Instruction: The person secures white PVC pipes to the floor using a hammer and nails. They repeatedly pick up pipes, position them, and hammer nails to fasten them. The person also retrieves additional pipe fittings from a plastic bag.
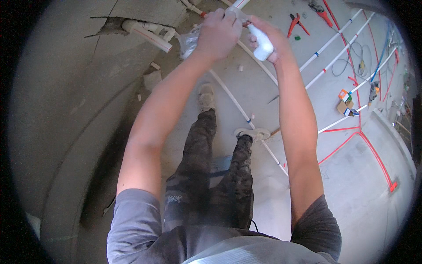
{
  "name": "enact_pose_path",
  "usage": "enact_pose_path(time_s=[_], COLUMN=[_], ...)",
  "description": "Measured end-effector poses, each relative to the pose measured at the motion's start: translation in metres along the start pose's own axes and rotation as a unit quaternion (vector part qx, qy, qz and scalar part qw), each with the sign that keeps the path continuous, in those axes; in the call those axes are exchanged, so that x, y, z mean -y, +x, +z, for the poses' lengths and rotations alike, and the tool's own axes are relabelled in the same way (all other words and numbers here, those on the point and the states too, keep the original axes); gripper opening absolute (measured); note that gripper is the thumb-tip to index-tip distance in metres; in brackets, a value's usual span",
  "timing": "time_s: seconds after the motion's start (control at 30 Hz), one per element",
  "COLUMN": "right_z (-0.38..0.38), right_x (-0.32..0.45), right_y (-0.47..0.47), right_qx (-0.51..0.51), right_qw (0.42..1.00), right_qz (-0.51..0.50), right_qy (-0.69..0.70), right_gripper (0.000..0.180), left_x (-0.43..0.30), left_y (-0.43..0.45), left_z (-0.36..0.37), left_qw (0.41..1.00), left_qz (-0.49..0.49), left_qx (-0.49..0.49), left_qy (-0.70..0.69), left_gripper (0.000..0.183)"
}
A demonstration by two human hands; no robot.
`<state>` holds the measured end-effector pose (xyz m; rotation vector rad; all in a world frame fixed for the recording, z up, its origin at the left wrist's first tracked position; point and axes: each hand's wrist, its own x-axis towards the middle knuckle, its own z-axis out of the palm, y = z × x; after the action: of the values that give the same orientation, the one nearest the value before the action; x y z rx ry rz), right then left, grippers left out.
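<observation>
Both arms reach forward, toward the top of the view. In my right hand [280, 38] is a white plastic fitting [262, 43], bent like an elbow, its lower end showing below the fingers. My left hand [221, 34] is closed, back of the hand upward, around crumpled clear plastic [238, 14], seemingly a bag. More clear plastic bag [189, 43] hangs at its left side. The fingertips of the left hand are hidden. Beyond the hands, a white pipe with a red stripe [241, 3] enters from the top edge.
A white pipe stub [151, 39] juts from an opening in the grey wall at left. White conduits [329, 43] and red conduits [372, 150] run along the concrete floor. An orange pipe cutter [294, 24], a power tool [373, 92] and small boxes [346, 105] lie at right.
</observation>
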<state>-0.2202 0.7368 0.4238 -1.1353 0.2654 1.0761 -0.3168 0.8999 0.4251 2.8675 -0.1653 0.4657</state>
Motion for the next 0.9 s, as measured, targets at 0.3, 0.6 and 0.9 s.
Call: enact_pose_path(time_s=[0.3,0.6,0.9], right_z=[0.007,0.001,-0.018], right_x=[-0.001,-0.016,-0.041], right_y=[0.01,0.036,0.068], right_qx=[-0.008,-0.223,-0.223], right_qw=[0.957,0.671,0.745], right_qz=[-0.071,-0.233,-0.328], right_qy=[-0.283,-0.668,-0.536], right_gripper=[0.018,0.027,0.029], left_x=[-0.033,-0.022,-0.003], left_y=[-0.028,-0.009,0.037], left_z=[0.011,-0.018,0.037], left_qw=[0.996,0.969,0.851], left_qz=[-0.077,-0.235,-0.374], left_qx=[-0.001,0.072,0.296], left_qy=[-0.035,0.019,-0.22], left_gripper=[0.018,0.059,0.052])
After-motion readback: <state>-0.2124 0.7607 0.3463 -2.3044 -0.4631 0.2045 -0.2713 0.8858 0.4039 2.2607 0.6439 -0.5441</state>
